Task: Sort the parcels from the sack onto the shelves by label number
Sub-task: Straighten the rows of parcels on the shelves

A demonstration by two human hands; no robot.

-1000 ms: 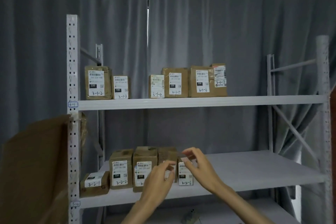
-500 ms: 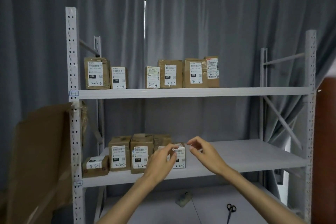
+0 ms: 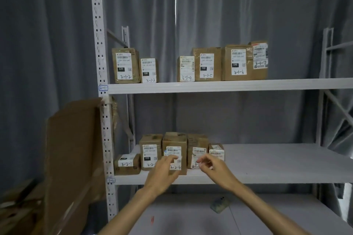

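Brown cardboard parcels with white labels stand on a white metal rack. The upper shelf (image 3: pixel 229 86) carries 3-1-2 (image 3: pixel 125 65), 3-1-3 (image 3: pixel 148 69), 3-1-4 (image 3: pixel 187 68), 3-1-5 (image 3: pixel 207 64), 3-1-6 (image 3: pixel 236 62) and 3-1-7 (image 3: pixel 259 57). On the middle shelf (image 3: pixel 277 162) a row runs from 3-2-1 (image 3: pixel 127 164) to a small parcel (image 3: pixel 216 151) at its right end. My left hand (image 3: pixel 164 170) hovers before parcel 3-2-4 (image 3: pixel 174 145), holding nothing. My right hand (image 3: pixel 214 168) is beside it, fingers loosely curled, also holding nothing and covering part of a label.
A large cardboard sheet (image 3: pixel 72 158) leans against the rack's left upright (image 3: pixel 101 82). The bottom shelf (image 3: pixel 267 215) holds a small flat object (image 3: pixel 219 204) and a red item (image 3: pixel 152 220). Grey curtains hang behind. The right half of the middle shelf is bare.
Both hands have drawn back from the small parcel, which now stands alone at the right end of the middle row. My view has shifted, so the rack sits further right.
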